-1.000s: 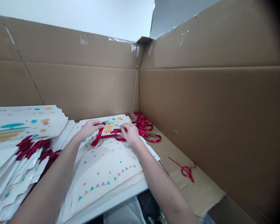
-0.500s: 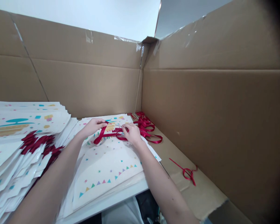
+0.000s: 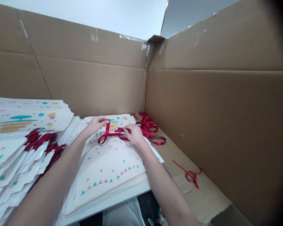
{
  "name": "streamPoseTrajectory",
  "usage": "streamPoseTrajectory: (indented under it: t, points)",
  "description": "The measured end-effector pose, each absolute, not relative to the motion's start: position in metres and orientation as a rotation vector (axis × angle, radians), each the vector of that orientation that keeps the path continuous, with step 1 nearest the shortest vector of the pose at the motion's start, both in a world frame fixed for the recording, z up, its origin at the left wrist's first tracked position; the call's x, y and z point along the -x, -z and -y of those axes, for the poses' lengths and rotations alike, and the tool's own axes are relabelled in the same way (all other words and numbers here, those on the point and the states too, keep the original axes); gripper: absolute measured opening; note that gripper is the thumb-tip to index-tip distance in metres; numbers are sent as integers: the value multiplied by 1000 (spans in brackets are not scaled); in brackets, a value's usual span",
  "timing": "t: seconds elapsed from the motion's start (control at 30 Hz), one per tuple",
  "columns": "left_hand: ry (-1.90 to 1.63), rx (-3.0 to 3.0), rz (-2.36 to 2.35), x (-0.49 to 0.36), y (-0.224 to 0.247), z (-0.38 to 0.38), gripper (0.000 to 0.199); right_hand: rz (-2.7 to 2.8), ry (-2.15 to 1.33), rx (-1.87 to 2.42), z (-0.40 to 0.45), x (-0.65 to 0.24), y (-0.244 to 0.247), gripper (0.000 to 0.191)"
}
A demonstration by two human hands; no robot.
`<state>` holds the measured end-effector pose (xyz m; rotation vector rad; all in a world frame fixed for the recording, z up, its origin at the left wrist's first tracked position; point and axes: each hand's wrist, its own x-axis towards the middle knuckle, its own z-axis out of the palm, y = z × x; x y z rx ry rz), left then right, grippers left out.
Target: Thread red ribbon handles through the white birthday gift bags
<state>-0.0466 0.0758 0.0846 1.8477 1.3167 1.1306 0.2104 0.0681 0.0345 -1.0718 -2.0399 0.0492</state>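
Your left hand (image 3: 96, 126) is right up close, fingers closed around the top of a crimson satin ribbon loop (image 3: 103, 138), lifting it off the sheet. Your right hand (image 3: 135, 135) bears down where the ribbon gathers, fingertips (image 3: 128, 127) pinched on the satin, though the exact grip is partly hidden. That ribbon sits toward the far edge of a cream printed sheet with stars and a line of pastel bunting triangles (image 3: 108, 171). The step in hand looks like shaping that loop, and it calls for even tension at the gathered point so the satin lies flat. To your left rises a tall stack of matching printed sheets (image 3: 30, 117), dark red ribbon bunched along its side. Past your right hand sits a tangled heap of crimson ribbons (image 3: 147, 126), and farther right a thin red ribbon tied in a small loop (image 3: 190, 175) lies on a brown cardboard panel (image 3: 198, 201). Beyond everything stand tall corrugated cardboard walls (image 3: 202, 125).
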Motion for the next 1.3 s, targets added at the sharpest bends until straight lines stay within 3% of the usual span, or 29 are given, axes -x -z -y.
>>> streamPoseTrajectory:
  t: [0.23,0.47,0.63,0.9,1.3]
  points:
    - [-1192,-1874,-1426,43,-90,-70,35,2057,-57,1075,-69,-211,-34,20]
    - [-1004,-1934,-1465,49,-94,-68,50,2033,-48,1099,-68,-211,-35,21]
    - [-940,-2076,-1460,54,-83,-76,35,2025,-42,1121,-68,-210,-35,21]
    - [-858,-2052,-1365,51,-77,-78,35,1942,-22,1119,-66,-209,-35,20]
    - [-1016,-1830,-1211,38,-82,-72,29,2051,-14,1147,-60,-200,-35,19]
